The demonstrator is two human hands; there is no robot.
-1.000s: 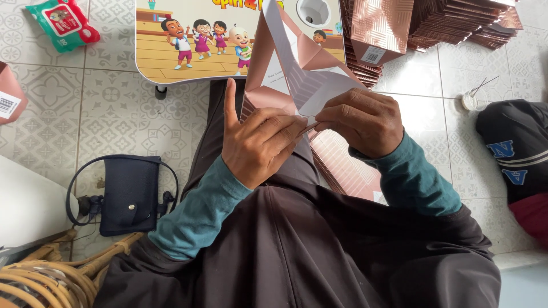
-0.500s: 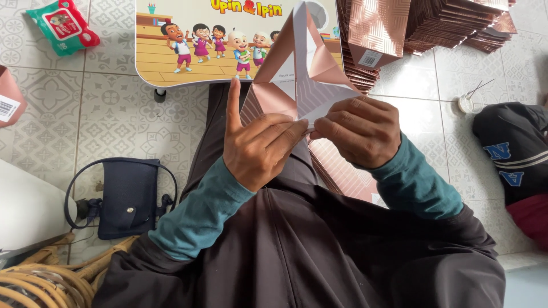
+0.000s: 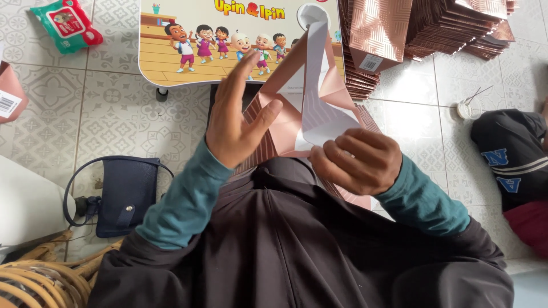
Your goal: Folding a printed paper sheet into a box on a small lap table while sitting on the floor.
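I hold a rose-gold paper bag [image 3: 297, 108], partly unfolded with its white inside showing, upright over my lap. My right hand [image 3: 357, 159] is closed on its lower right edge. My left hand [image 3: 237, 122] has the fingers spread and pressed flat against the bag's left panel, thumb pointing toward the fold. Both arms wear teal sleeves. Just beyond the bag stands a small folding table [image 3: 188, 57] with a cartoon print on its top.
Stacks of flat rose-gold bags [image 3: 399, 34] lie at the upper right on the tiled floor. A navy pouch [image 3: 123, 194] with a cord lies at left, a wipes pack [image 3: 68, 25] at top left, dark clothing [image 3: 511, 159] at right, rattan [image 3: 40, 279] at bottom left.
The bag has been raised and opened further. My left hand has opened from a pinch at the fold to flat fingers on the left panel. My right hand keeps its hold.
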